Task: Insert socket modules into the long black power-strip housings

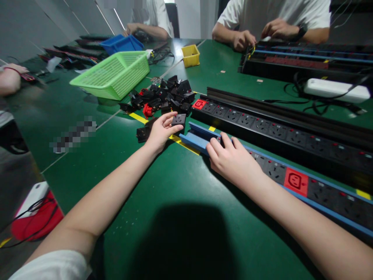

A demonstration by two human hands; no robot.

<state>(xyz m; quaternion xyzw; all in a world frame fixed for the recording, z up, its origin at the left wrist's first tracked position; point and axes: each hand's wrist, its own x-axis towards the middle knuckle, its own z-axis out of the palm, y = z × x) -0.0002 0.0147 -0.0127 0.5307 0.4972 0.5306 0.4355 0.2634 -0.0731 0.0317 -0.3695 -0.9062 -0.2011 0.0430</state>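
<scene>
My left hand (158,134) pinches a black socket module (178,119) between thumb and fingers, face up, just off the open end of a blue channel (194,142). Over that channel, my right hand (234,157) is closed with its fingers curled onto the end of the socket row, which they partly hide. Further along the channel sit more black sockets and one red socket (295,181). Beyond my left hand lies a heap of loose black modules (171,93) with a few red ones. Beside its wrist are a couple of black modules (142,134).
Parallel to the channel lies a black power strip (247,122). A green basket (116,74), a blue bin (124,43) and a yellow bin (190,55) stand farther back. Co-workers sit across the table (180,202), one with hands at another strip (291,64). A white power strip (336,89) lies right.
</scene>
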